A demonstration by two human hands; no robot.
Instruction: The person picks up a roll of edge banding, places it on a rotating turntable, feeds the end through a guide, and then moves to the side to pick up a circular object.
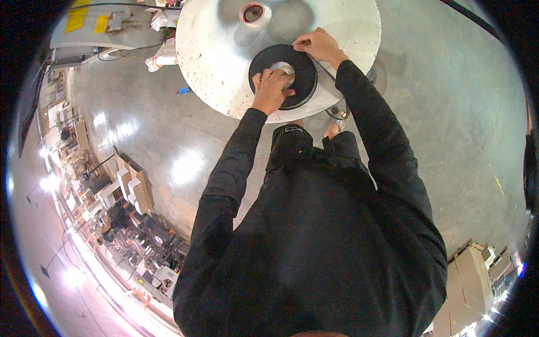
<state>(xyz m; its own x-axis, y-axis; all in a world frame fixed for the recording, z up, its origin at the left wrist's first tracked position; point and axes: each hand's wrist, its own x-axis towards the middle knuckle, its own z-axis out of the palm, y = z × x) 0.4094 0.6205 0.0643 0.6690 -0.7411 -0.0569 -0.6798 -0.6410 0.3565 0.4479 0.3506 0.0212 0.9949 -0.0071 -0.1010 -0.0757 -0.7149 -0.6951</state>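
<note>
A flat black roll of narrow strip (305, 76) lies on a large round white disc (213, 73). Bent over the roll's left side is my left hand (270, 90), its fingers reaching into the pale centre opening (284, 68) and its thumb on the black windings. My right hand (319, 45) pinches the strip at the roll's upper right edge. From beside that hand a thin dark length of strip (330, 76) curves down past the roll toward the disc's near edge. What the strip is made of I cannot tell.
A raised hub (255, 14) rises from the disc beyond the roll. White sacks (163, 56) and a grey machine (120, 42) stand to the left. A small blue object (184, 91) lies on the floor. Cardboard boxes (463, 286) stand at the lower right.
</note>
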